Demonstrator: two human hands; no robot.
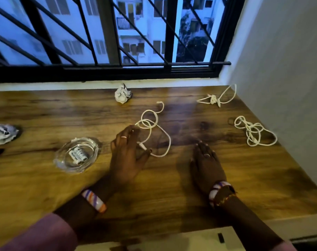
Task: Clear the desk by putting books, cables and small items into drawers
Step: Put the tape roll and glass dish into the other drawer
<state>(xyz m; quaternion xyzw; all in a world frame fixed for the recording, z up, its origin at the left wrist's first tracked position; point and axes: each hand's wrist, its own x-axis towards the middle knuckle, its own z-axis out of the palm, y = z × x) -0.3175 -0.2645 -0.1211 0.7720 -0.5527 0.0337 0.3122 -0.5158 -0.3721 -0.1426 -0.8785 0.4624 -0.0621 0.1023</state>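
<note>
Nearest, the left hand [126,153] lies spread on the desk [172,187], fingers loosely open, fingertips touching a white cable [150,129] sprawled just ahead of it, probably to gather it for a drawer. The right hand [205,163] rests flat and open beside it, holding nothing. Two more tangled cables [252,131] lie well right of that hand.
</note>
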